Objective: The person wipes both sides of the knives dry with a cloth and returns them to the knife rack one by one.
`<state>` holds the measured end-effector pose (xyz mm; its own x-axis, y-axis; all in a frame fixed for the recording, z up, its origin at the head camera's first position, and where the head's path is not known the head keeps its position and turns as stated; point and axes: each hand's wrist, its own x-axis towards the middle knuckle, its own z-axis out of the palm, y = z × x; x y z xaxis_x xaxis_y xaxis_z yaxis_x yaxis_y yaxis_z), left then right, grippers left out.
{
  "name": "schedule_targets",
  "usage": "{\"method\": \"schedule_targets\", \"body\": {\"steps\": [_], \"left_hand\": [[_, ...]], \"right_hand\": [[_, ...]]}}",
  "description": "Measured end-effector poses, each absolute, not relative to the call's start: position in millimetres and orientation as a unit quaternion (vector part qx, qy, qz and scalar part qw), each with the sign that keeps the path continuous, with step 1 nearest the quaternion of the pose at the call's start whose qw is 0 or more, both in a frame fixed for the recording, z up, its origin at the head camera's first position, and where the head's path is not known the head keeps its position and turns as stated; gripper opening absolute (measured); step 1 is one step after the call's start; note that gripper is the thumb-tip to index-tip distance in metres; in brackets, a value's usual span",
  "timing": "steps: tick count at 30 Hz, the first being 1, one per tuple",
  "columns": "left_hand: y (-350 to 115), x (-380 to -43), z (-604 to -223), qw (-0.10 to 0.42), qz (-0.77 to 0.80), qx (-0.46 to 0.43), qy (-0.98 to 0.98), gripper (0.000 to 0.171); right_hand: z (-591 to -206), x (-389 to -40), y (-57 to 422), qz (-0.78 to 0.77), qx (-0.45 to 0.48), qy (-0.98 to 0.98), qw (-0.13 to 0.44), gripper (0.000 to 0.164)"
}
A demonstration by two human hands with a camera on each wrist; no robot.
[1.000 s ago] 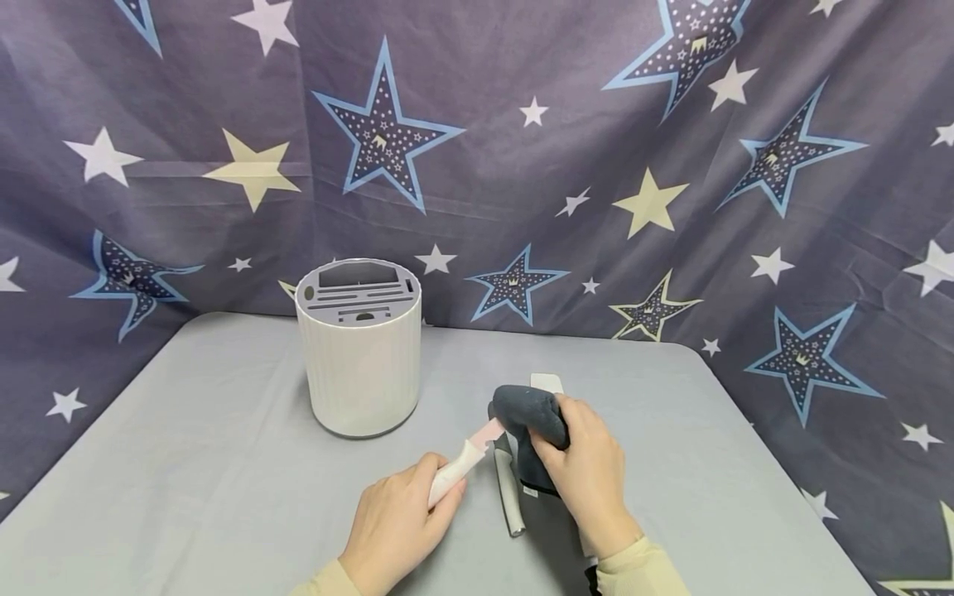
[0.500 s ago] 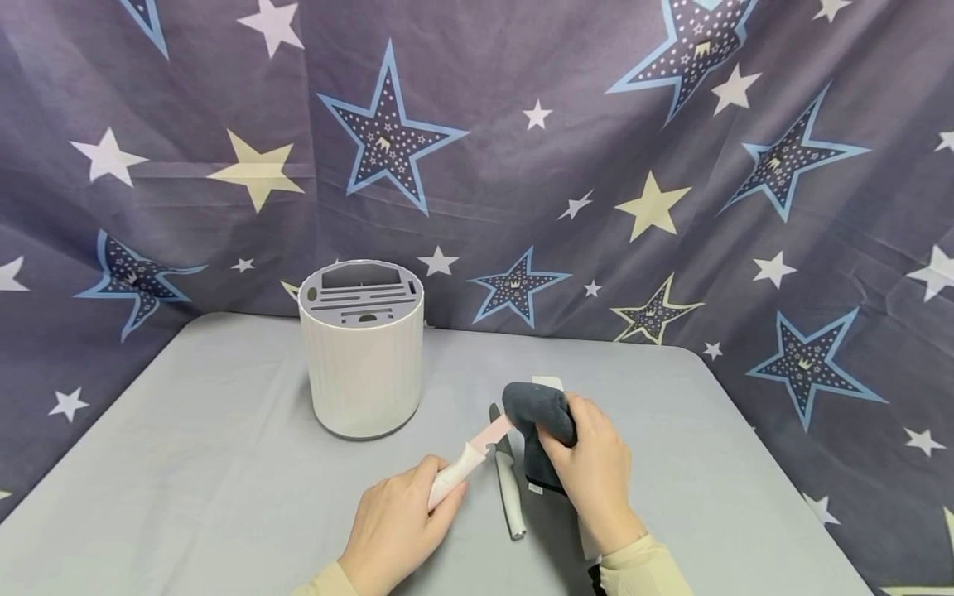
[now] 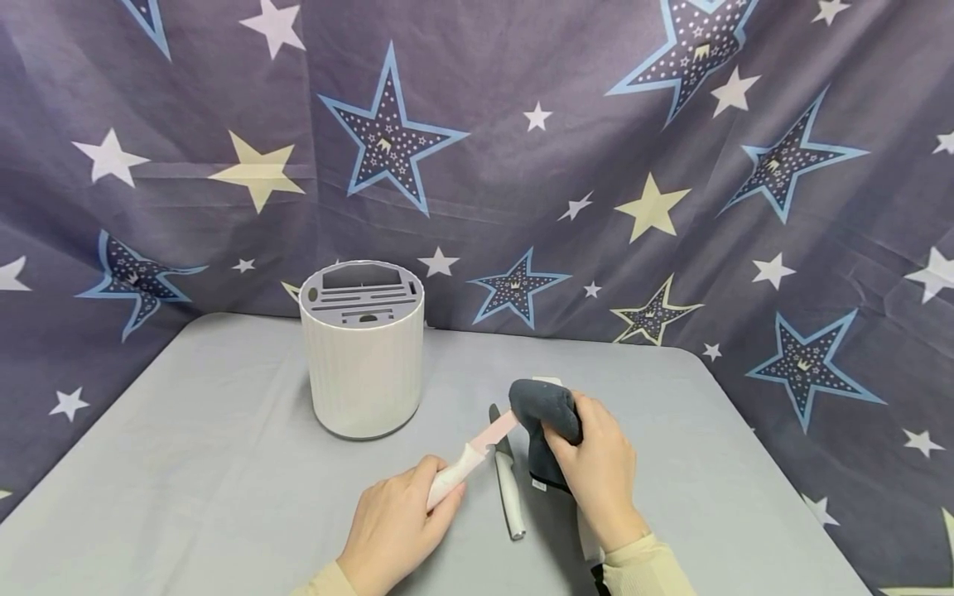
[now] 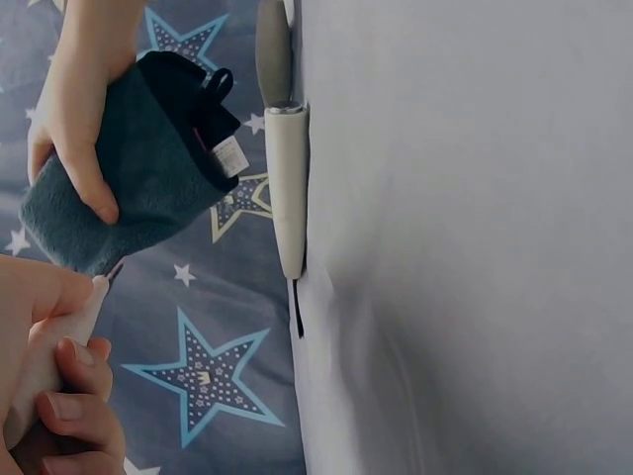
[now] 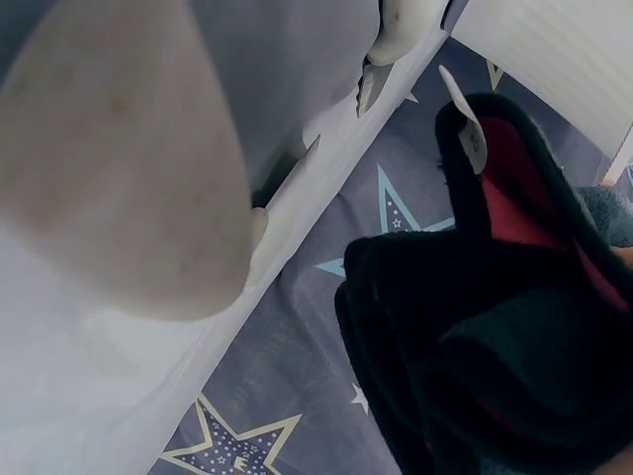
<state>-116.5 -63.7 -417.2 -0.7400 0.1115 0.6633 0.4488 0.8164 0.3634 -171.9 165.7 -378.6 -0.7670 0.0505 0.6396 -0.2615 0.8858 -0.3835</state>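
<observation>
My left hand (image 3: pixel 393 520) grips the white handle of a knife with a pink blade (image 3: pixel 493 433), which points up and to the right. A folded dark grey cloth (image 3: pixel 538 404) is pinched in my right hand (image 3: pixel 602 473) and covers the blade's tip. Beneath the blade, a second knife (image 3: pixel 510 495) with a pale handle and a grey blade lies on the table. In the left wrist view the cloth (image 4: pixel 148 163) shows a black loop and a white tag, and only a sliver of the pink-bladed knife's blade shows. The right wrist view shows the cloth's red inner side.
A round white knife block (image 3: pixel 363 364) with a grey slotted top stands at the back left of the grey-covered table (image 3: pixel 224 463). White objects (image 3: pixel 589 536) lie partly hidden under and behind my right arm. A star-patterned curtain (image 3: pixel 477 165) hangs behind.
My right hand and the cloth have slid a little to the right along the blade, so more pink shows. My left hand has hardly moved.
</observation>
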Motion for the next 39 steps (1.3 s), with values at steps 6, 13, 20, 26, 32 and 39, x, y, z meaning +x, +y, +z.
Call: {"method": "schedule_targets", "body": {"steps": [6, 13, 20, 26, 32, 39], "left_hand": [[-64, -117, -417, 0.322, -0.257, -0.152, -0.898, 0.022], [-65, -117, -417, 0.325, -0.258, -0.151, -0.897, 0.022], [-65, -117, -417, 0.33, -0.25, -0.157, -0.896, 0.023], [-66, -117, -417, 0.335, -0.245, -0.153, -0.897, 0.023], [-65, -117, -419, 0.335, -0.238, -0.15, -0.899, 0.024], [-65, -117, -420, 0.321, -0.243, -0.143, -0.904, 0.023]], "right_hand": [[-377, -174, 168, 0.235, 0.055, -0.91, 0.337, 0.04], [-376, -176, 171, 0.235, 0.057, -0.909, 0.34, 0.039], [-376, -179, 175, 0.233, 0.058, -0.904, 0.354, 0.039], [-377, -178, 174, 0.232, 0.056, -0.907, 0.346, 0.039], [-381, -175, 169, 0.233, 0.061, -0.907, 0.344, 0.04], [-384, -172, 164, 0.232, 0.064, -0.909, 0.341, 0.04]]}}
